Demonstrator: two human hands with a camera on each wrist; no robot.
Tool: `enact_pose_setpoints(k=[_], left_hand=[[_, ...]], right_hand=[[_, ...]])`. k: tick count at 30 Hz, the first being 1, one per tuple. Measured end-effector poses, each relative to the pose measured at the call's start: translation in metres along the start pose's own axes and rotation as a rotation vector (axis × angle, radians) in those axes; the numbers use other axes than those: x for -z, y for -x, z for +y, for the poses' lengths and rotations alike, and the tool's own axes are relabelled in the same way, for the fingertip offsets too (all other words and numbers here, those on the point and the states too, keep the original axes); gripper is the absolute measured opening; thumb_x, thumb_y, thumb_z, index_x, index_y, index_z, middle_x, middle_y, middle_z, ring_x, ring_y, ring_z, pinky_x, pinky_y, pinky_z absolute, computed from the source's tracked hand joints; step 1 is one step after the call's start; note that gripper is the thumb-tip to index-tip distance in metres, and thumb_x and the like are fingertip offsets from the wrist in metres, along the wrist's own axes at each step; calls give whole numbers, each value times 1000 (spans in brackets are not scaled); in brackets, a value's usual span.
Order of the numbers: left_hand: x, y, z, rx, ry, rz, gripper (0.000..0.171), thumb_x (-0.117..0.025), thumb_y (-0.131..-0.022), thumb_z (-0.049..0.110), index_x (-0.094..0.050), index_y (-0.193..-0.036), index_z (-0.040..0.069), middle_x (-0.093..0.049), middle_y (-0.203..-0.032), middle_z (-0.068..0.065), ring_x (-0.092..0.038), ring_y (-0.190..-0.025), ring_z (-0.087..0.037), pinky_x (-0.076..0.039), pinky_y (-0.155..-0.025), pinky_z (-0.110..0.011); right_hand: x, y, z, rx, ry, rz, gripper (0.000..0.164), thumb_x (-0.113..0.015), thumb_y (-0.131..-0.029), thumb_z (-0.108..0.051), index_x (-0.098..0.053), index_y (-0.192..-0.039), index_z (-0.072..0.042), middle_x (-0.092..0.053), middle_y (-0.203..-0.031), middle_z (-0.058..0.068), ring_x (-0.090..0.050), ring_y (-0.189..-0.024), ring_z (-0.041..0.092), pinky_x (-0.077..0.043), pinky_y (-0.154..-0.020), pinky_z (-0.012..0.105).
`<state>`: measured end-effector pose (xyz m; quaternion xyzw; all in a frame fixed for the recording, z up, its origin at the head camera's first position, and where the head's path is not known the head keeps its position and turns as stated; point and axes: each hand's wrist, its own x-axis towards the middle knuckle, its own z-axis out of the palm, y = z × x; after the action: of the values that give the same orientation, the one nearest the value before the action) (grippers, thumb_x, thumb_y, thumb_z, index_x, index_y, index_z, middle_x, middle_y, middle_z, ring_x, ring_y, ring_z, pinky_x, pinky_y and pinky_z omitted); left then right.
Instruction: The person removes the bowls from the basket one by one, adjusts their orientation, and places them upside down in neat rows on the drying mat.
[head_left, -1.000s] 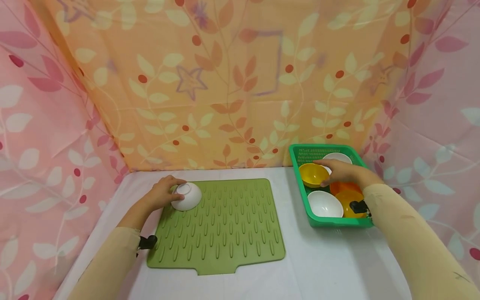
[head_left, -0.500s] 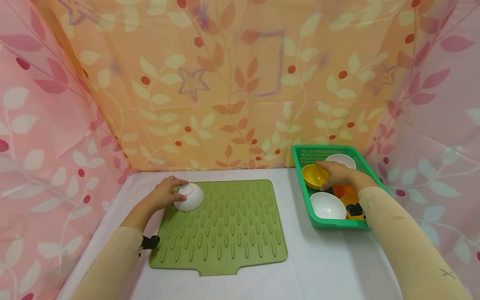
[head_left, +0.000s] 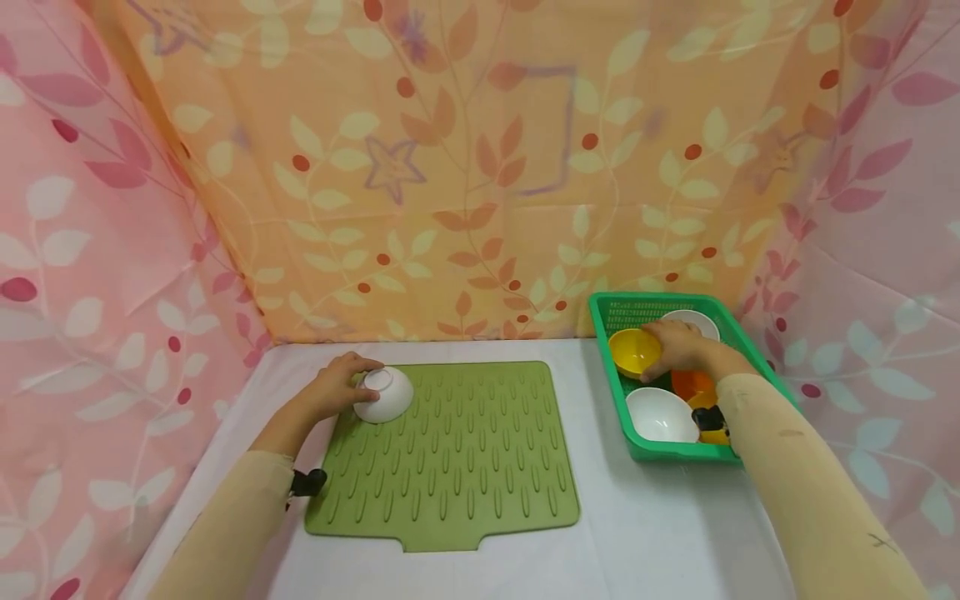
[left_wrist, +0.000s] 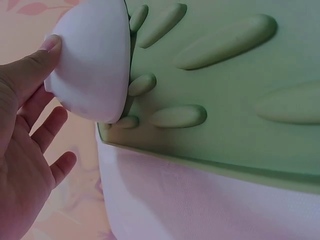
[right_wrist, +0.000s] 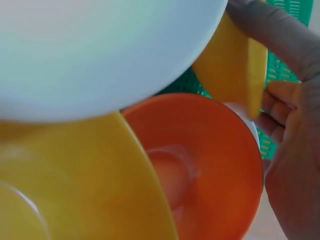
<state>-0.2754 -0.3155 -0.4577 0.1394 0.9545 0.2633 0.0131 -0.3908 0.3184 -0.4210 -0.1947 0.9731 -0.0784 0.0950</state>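
In the head view my left hand (head_left: 337,388) pinches the foot of an upside-down white bowl (head_left: 394,400) at the far left corner of a green ridged drying mat (head_left: 465,467). The left wrist view shows the thumb on that foot, with the other fingers spread. My right hand (head_left: 678,346) reaches into a green basket (head_left: 678,452) and holds a small yellow bowl (head_left: 630,353) at its right side. In the right wrist view the yellow bowl (right_wrist: 235,70) stands tilted between thumb and fingers, above an orange bowl (right_wrist: 215,165).
Another white bowl (head_left: 662,417) lies at the basket's near left, and one more white bowl (head_left: 693,321) at its back. A larger yellow bowl (right_wrist: 75,175) sits partly under the right forearm. White cloth (head_left: 525,575) covers the table; a patterned curtain (head_left: 450,250) hangs behind.
The head view has shifted slightly, so mat and basket appear a little further right. My right hand has moved slightly left relative to the basket. My left hand stays on the white bowl.
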Motion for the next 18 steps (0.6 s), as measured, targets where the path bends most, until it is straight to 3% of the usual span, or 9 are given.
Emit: enact_pose_setpoints(k=[8, 13, 18], left_hand=[[0, 0, -1, -1, -10, 7, 57, -83, -86, 29, -64, -137, 10, -60, -116, -13, -52, -114, -41, -40, -87, -57], [-1, -1, -5, 0, -6, 6, 57, -83, -86, 29, -65, -137, 12, -59, -115, -11, -52, -115, -41, -40, -88, -56], [1, -2, -3, -12, -5, 0, 57, -83, -86, 29, -65, -137, 10, -60, -116, -14, -51, -115, -42, -38, -89, -60]], right_hand=[[21, 9, -9, -24, -86, 207, 116, -87, -70, -59, -36, -153, 5, -34, -150, 34, -31, -132, 55, -22, -106, 74], [39, 28, -28, -28, -157, 295, 117, -88, -73, -56, -30, -156, 3, -30, -149, 36, -23, -136, 55, -13, -108, 73], [50, 57, -58, 0, -214, 351, 116, -90, -72, -53, -30, -157, -2, -30, -149, 33, -23, -136, 51, -13, -110, 71]])
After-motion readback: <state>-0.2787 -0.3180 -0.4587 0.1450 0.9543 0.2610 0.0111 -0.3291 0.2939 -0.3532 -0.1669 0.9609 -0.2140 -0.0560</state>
